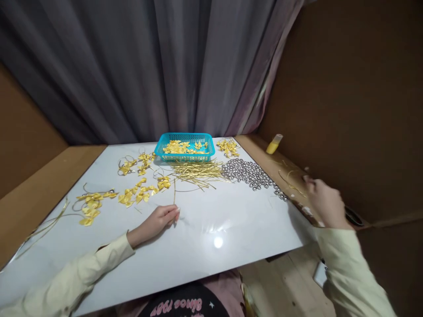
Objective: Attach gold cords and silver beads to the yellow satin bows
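Left hand (157,222) rests on the white counter (211,229), fingers pinched on a thin gold stick (174,197) standing upright. Right hand (325,203) blurred at the counter's right edge beside the silver beads (247,172); grip unreadable.

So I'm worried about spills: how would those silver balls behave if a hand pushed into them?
The silver balls look round and glossy, so they would probably roll and scatter. They lie loose near the white board's right edge, so some might drop off.
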`<state>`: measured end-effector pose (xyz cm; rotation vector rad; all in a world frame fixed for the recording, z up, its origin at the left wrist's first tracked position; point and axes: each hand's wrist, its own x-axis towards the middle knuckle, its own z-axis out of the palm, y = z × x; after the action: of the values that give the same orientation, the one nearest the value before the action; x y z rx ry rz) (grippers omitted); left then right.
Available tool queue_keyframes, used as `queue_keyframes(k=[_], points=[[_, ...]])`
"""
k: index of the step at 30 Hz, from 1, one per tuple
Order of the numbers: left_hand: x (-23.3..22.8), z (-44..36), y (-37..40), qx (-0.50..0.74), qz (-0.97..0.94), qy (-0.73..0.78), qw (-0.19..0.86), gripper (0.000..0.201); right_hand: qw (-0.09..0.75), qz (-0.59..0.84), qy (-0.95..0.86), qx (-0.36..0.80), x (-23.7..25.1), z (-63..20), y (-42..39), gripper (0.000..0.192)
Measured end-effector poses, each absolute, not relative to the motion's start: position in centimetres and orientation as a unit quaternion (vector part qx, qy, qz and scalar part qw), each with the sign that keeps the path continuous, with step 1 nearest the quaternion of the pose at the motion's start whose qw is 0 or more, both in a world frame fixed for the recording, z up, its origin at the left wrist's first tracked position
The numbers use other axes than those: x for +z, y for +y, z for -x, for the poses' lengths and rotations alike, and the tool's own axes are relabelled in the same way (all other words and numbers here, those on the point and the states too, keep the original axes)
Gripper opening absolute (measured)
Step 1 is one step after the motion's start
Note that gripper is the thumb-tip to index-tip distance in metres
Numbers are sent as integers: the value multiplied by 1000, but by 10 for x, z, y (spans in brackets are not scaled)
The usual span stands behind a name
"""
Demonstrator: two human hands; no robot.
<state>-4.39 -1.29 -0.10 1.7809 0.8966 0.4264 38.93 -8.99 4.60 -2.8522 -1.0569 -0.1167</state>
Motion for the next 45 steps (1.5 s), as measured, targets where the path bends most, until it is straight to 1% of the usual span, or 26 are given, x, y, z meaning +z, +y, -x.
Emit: queue_keyframes(k=[5, 9, 13, 15, 17, 18, 19, 22, 25, 26, 30, 32, 35, 37, 43, 45], points=[[-3, 42, -7, 222, -663, 389, 599, 36, -39, 948, -317, -1, 23, -392, -74, 31], [-2, 42, -4, 238, -629, 378, 636, 36, -53, 954, -293, 26, 25, -395, -62, 30], [0, 43, -1, 252, -602, 367, 663, 35, -23, 952, -304, 31, 49, -400, -61, 39], [0, 44, 0, 258, -590, 360, 675, 35, -3, 945, -327, 16, 66, -395, -59, 37], [-1, 44, 2, 261, -580, 354, 686, 34, 21, 928, -372, -1, 80, -375, -55, 34], [-1, 44, 3, 261, -576, 352, 690, 35, 39, 908, -416, -6, 85, -358, -51, 37], [-1, 44, 5, 261, -573, 350, 694, 35, 62, 877, -476, -2, 87, -337, -47, 39], [-2, 39, 10, 266, -569, 343, 698, 33, 126, 714, -684, 74, 78, -256, -31, 32], [-1, 31, 16, 263, -572, 333, 702, 30, 142, 559, -800, 165, 57, -184, -14, 44], [-1, 27, 17, 258, -573, 331, 704, 30, 142, 528, -817, 186, 50, -168, -9, 43], [1, 21, 18, 240, -580, 317, 711, 32, 157, 463, -841, 232, 32, -150, 4, 20], [1, 21, 17, 236, -581, 310, 714, 32, 169, 442, -846, 247, 29, -154, 4, 14], [-1, 25, 16, 235, -583, 304, 715, 31, 190, 419, -849, 260, 28, -160, 0, 18], [-2, 27, 17, 238, -584, 305, 714, 32, 207, 415, -847, 260, 25, -163, 0, 17], [-5, 28, 22, 274, -569, 323, 705, 26, 257, 441, -826, 241, 11, -161, 2, 20], [-6, 27, 21, 293, -566, 333, 695, 29, 266, 447, -820, 239, 7, -158, 0, 19]])
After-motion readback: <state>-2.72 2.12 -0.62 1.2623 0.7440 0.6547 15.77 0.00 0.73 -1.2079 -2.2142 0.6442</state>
